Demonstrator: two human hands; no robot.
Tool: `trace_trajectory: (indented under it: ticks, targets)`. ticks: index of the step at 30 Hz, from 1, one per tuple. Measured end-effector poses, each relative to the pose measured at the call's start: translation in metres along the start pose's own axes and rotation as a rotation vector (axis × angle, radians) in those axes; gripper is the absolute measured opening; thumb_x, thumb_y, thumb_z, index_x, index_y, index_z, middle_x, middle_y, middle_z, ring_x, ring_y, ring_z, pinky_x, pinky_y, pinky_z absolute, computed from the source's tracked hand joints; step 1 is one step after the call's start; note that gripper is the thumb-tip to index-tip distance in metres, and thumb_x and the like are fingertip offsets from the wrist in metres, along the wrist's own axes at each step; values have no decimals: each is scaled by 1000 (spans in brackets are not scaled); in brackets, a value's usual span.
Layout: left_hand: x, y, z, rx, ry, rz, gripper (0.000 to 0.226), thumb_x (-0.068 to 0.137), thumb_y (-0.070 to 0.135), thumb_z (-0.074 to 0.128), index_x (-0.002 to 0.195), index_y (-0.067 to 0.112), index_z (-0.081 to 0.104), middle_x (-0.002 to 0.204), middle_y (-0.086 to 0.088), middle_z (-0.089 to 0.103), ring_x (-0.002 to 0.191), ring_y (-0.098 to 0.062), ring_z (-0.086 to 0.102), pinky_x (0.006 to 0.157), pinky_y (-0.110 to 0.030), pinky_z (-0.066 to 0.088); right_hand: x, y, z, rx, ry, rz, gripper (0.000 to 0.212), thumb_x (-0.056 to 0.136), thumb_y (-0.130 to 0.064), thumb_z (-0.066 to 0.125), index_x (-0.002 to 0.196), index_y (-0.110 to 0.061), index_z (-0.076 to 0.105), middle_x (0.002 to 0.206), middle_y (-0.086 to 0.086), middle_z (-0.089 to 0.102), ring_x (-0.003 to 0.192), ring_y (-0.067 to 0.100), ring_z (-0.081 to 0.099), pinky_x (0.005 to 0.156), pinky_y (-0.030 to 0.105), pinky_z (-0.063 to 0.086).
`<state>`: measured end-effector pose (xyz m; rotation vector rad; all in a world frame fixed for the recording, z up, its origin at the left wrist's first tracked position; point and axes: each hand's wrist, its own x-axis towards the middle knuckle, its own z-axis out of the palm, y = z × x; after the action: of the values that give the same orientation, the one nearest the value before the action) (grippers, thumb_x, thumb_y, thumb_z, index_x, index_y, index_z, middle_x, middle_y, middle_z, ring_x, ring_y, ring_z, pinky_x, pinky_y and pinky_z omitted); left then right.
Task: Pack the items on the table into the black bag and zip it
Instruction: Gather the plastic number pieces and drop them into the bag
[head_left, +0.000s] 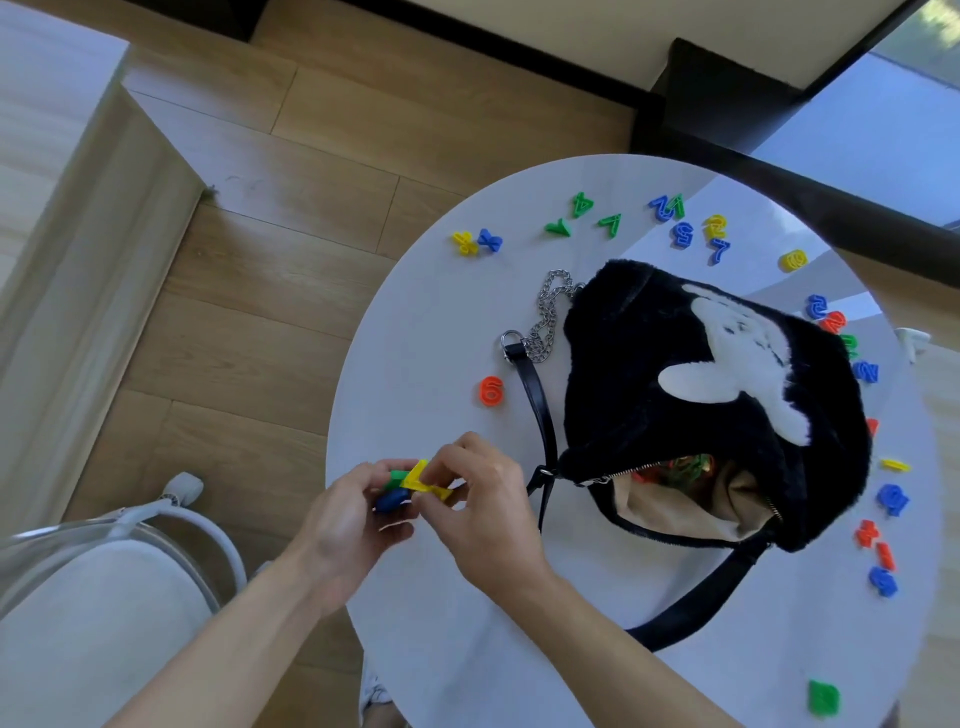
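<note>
A black furry bag (649, 374) with a white figure on it lies on the round white table (441, 332). Its zip is open toward me, and coloured pieces show inside against the beige lining (675, 499). Plastic letters and numbers lie scattered around it, among them an orange 6 (491, 391) left of the strap. At the table's left edge my left hand (348, 514) holds blue and green pieces (393, 496). My right hand (483, 499) pinches a yellow piece (423, 480) right beside them.
More pieces lie along the far rim (670, 213), the right rim (878, 540) and a green one near the front (823, 698). The bag's chain (550, 312) and black strap (540, 410) trail on the table. A white chair (93, 597) stands at the lower left on the wooden floor.
</note>
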<state>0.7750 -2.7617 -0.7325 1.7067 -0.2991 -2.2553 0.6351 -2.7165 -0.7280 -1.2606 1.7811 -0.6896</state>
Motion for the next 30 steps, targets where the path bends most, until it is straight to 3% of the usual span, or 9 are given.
trace_trajectory:
  ticks: [5, 9, 12, 15, 17, 20, 23, 26, 30]
  targets:
    - [-6, 11, 20, -154, -262, -119, 47, 102, 37, 30, 102, 2, 62, 90, -14, 64, 88, -23, 65, 82, -35, 54, -1, -27, -18, -63, -21, -135, 9, 79, -4, 68, 83, -12, 68, 87, -2, 57, 71, 19, 58, 63, 41, 51]
    - [-9, 9, 30, -230, -262, -144, 45, 104, 46, 37, 107, 9, 64, 107, -14, 58, 109, -27, 56, 96, -36, 45, -1, -41, -18, -340, -12, -286, 9, 79, 0, 63, 84, -7, 67, 88, 5, 59, 69, 25, 55, 60, 43, 48]
    - [-6, 11, 29, -257, -122, -87, 35, 101, 44, 48, 95, 14, 64, 84, -6, 55, 77, -17, 51, 75, -27, 44, -3, -44, -19, -362, -6, -379, 10, 74, -9, 68, 84, -10, 71, 92, 1, 63, 82, 21, 56, 75, 36, 45]
    - [-4, 14, 25, -321, -30, -53, 30, 100, 37, 51, 91, 10, 61, 73, -5, 53, 50, -12, 45, 50, -20, 41, 9, -33, -27, -234, 158, -250, 26, 81, -19, 68, 107, -15, 71, 110, 0, 60, 103, 18, 58, 87, 33, 46]
    - [-4, 12, 21, -337, -9, -44, 30, 100, 32, 50, 88, 7, 61, 71, -8, 56, 46, -12, 44, 35, -18, 33, 32, -18, -36, -343, 194, -87, 35, 86, -14, 62, 122, -14, 63, 127, 4, 52, 114, 21, 55, 83, 36, 51]
    - [-7, 5, 18, -335, -20, -35, 30, 99, 27, 48, 83, 5, 61, 72, -11, 63, 48, -13, 45, 34, -18, 33, 62, 5, -36, -737, 47, 60, 37, 86, -9, 58, 123, -13, 54, 146, 11, 34, 127, 28, 42, 69, 34, 44]
    - [-11, -5, 15, -314, -16, -34, 31, 99, 23, 48, 78, 3, 61, 74, -13, 65, 50, -15, 47, 35, -19, 35, 67, 18, -26, -921, -14, -25, 28, 88, -3, 54, 115, -13, 55, 133, 10, 42, 117, 29, 46, 64, 31, 33]
    - [-17, -17, 15, -263, -19, -51, 30, 99, 23, 49, 81, 3, 62, 76, -14, 66, 55, -16, 52, 37, -20, 41, 56, 27, -22, -892, -59, -58, 28, 89, 3, 50, 114, -12, 53, 121, 9, 46, 106, 28, 52, 60, 32, 33]
    - [-22, -34, 19, -133, -5, -78, 34, 101, 31, 48, 93, 3, 67, 81, -13, 67, 61, -17, 60, 45, -22, 51, 26, 18, -28, -542, -36, -5, 28, 91, -18, 59, 119, -15, 56, 111, 5, 53, 93, 28, 58, 62, 36, 44]
